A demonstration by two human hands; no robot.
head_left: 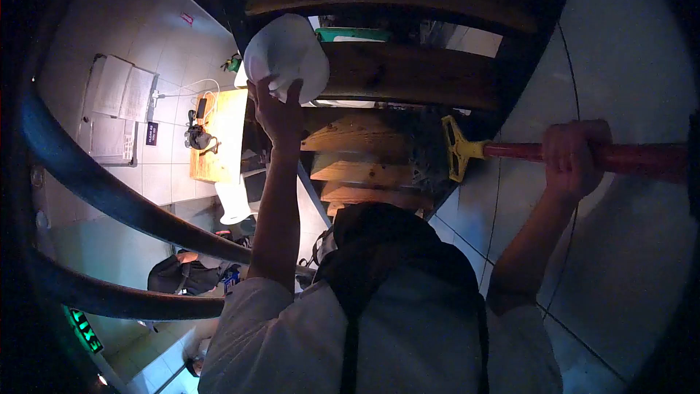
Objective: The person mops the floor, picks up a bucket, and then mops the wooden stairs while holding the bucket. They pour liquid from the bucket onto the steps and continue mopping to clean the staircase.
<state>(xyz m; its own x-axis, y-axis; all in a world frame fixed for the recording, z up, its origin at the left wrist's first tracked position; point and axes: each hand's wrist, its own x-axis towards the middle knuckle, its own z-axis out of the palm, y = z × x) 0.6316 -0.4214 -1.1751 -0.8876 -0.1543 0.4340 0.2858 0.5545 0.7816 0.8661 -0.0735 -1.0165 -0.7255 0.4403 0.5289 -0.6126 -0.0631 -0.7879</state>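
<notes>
Near the upper middle, my left hand grips the lower edge of a white rounded object, with its thumb and fingers on it; what it is I cannot make out. This white object is over the dark wooden stair treads. On the right, my right hand is wrapped round a red pole. The pole runs sideways and ends in a yellow forked head, which has grey strands beside it, against the lower treads.
Curved dark rails cross the left side. Beyond them are a lit wooden table with cables and a black item, a dark bag and a green exit sign. A tiled wall stands at right.
</notes>
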